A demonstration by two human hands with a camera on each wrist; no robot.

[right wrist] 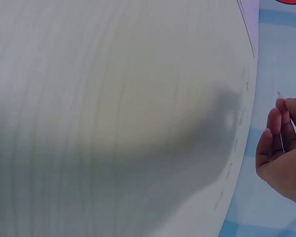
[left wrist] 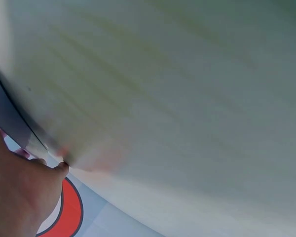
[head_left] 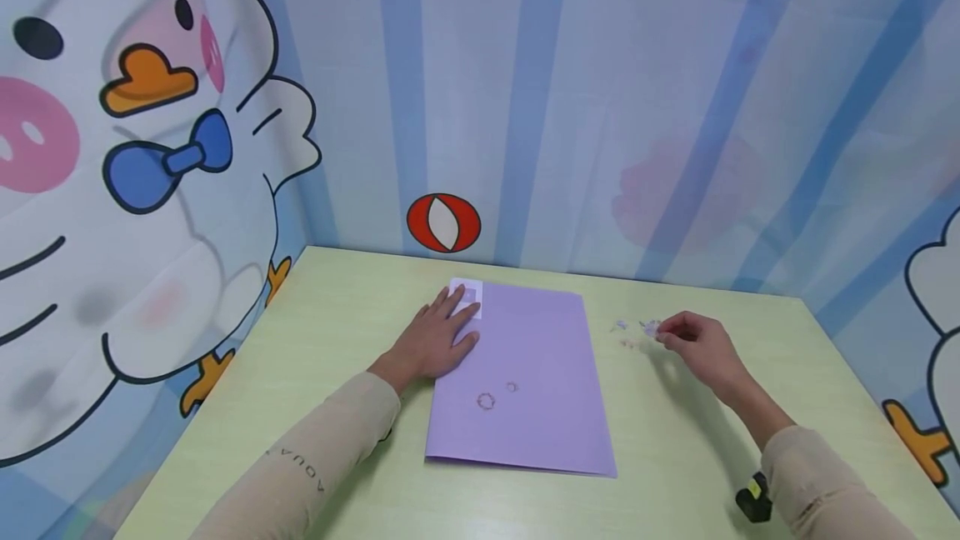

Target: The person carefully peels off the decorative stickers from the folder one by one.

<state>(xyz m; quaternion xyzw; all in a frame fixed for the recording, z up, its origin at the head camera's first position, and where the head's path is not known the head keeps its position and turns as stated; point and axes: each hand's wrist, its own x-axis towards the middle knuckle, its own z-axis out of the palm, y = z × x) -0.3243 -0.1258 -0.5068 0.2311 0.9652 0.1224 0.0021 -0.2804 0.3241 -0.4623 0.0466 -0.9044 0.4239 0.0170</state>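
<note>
A purple folder or folded sheet lies on the table, with a white label at its top left corner. My left hand rests on its left edge, fingers spread over part of the label. Two small wreath-like rings, a larger one and a smaller one, show on the purple surface. To the right, my right hand pinches a small clear piece with a purplish print, perhaps a sticker, between thumb and index finger. The right wrist view shows its tip above the fingertips.
Several other small printed pieces lie on the pale table just left of my right hand. A black object with a yellow patch is at my right sleeve. A patterned cloth backdrop stands behind the table.
</note>
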